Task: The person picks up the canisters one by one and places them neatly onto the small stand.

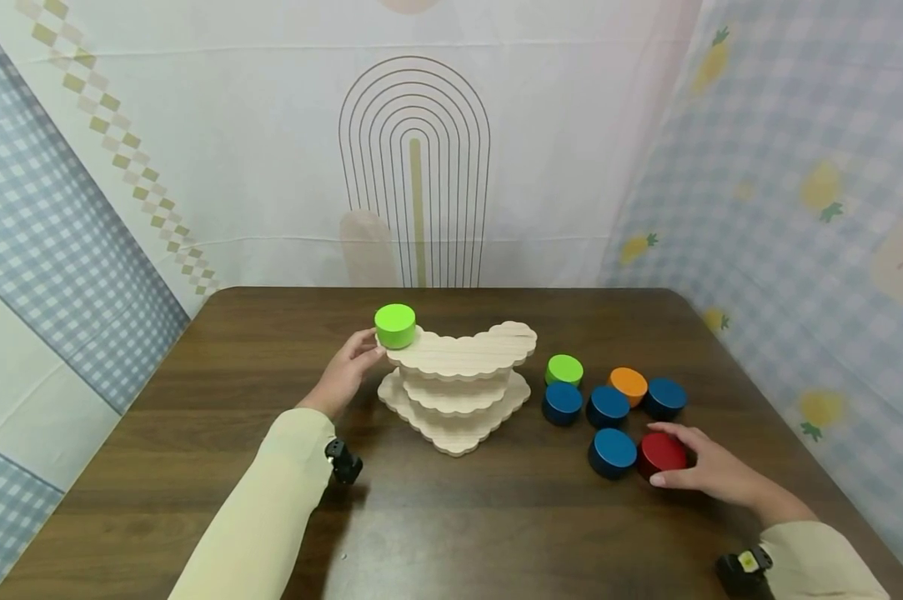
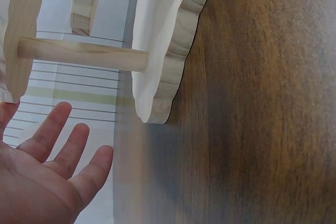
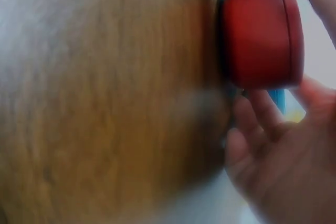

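Note:
A tiered wooden stand (image 1: 462,354) with scalloped boards stands on the table, and a green round tin (image 1: 395,325) sits at the left end of its top board. My left hand (image 1: 348,367) is beside that end, fingertips at the board's edge by the green tin. In the left wrist view, the fingers (image 2: 86,174) spread loosely below the top board. My right hand (image 1: 714,468) holds a red round tin (image 1: 662,454) low at the table, thumb in front and a finger behind. In the right wrist view the red tin's lid seam shows.
Left of and behind the red tin stand several blue tins (image 1: 612,452), an orange tin (image 1: 628,385) and another green tin (image 1: 564,371). The dark wooden table (image 1: 451,533) reaches back to a patterned cloth (image 1: 271,167), with more cloth at both sides.

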`<action>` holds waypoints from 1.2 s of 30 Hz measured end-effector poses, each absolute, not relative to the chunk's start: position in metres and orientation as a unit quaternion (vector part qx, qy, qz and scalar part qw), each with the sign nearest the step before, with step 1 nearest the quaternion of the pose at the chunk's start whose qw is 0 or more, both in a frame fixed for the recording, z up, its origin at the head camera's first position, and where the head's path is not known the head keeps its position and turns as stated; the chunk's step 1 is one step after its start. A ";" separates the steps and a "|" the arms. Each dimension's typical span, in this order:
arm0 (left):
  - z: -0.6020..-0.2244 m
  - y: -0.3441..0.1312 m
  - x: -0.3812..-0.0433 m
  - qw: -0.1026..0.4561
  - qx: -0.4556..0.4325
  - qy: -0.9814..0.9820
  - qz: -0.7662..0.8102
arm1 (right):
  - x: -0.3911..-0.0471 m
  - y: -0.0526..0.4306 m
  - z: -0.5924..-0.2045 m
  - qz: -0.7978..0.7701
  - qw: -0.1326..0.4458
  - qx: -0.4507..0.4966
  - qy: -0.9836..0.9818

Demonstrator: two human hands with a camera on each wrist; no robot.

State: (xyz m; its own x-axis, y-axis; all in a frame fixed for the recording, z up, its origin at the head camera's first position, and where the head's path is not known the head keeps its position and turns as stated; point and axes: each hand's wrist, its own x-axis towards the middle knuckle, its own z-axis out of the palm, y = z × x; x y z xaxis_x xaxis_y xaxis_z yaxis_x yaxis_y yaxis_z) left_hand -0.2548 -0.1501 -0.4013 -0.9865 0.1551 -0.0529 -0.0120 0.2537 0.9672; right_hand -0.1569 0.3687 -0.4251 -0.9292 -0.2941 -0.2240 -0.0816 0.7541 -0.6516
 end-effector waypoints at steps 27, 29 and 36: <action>-0.401 -0.149 -0.254 0.062 0.042 0.788 0.612 | -0.160 0.365 -0.418 -0.338 0.065 -0.071 0.936; -0.401 -0.149 -0.254 0.063 0.040 0.785 0.615 | -0.161 0.362 -0.415 -0.340 0.053 -0.073 0.936; -0.401 -0.148 -0.253 0.065 0.032 0.785 0.615 | -0.165 0.347 -0.403 -0.323 0.028 -0.070 0.943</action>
State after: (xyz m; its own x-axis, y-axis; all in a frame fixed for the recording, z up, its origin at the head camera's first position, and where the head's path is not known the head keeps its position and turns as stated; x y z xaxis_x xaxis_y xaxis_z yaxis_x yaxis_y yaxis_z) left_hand -0.2534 -0.1478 -0.4010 -0.9896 0.1302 -0.0619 -0.0288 0.2423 0.9698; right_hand -0.1647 0.3471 -0.4033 -0.9886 -0.1503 -0.0070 -0.1144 0.7811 -0.6139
